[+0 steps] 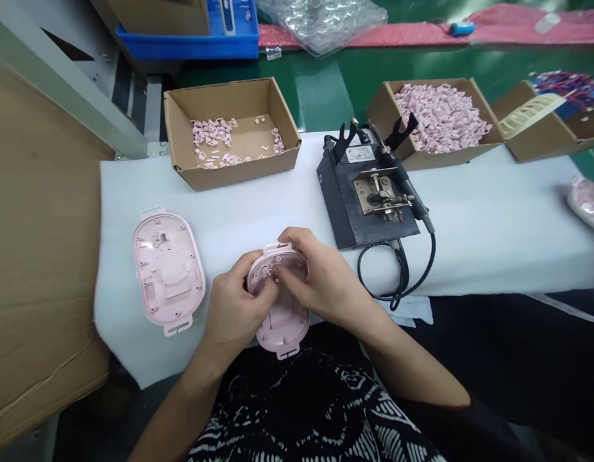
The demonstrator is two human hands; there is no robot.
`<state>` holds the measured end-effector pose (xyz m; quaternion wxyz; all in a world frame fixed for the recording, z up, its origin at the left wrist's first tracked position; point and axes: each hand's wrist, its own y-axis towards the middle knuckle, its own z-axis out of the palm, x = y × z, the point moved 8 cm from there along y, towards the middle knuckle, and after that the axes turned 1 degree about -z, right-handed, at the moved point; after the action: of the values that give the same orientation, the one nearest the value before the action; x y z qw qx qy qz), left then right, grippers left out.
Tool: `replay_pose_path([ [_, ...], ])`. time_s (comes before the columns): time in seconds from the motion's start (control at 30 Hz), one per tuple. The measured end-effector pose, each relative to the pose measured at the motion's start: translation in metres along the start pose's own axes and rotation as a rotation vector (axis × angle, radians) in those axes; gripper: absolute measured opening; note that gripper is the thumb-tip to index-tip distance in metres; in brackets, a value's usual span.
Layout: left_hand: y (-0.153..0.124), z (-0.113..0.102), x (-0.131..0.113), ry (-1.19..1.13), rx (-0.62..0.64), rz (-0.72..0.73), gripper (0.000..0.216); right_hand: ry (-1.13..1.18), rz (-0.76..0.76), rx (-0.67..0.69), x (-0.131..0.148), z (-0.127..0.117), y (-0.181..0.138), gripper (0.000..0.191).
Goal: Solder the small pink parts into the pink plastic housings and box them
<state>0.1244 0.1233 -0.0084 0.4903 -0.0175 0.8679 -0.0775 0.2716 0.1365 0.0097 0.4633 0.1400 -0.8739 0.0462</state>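
Note:
I hold a pink oval plastic shell (283,317) at the near edge of the white table (494,218), its hollow inside facing up. My left hand (232,311) grips its left side with the fingers curled round the rim. My right hand (316,276) reaches over its top end, fingers pinched together and pressing inside the shell; whether they hold a small part is hidden. A second pink shell (167,271) of the same shape lies open side up on the table to the left, untouched.
A cardboard box (229,131) with a few small pink parts stands behind my hands. A fuller box (439,115) sits at the right. Between them rests a black soldering-iron stand (369,192) with its cable. Large cardboard (37,244) fills the left.

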Motion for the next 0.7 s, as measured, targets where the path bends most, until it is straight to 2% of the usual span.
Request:
replay_pose_path([
  [0.23,0.008,0.015,0.000,0.059,-0.005,0.020,0.026,0.030,0.033,0.063,-0.015,0.000,0.000,0.033],
  [0.7,0.015,0.016,0.006,0.119,0.053,0.073,0.033,0.092,0.142,0.126,-0.033,0.015,0.005,0.035],
])
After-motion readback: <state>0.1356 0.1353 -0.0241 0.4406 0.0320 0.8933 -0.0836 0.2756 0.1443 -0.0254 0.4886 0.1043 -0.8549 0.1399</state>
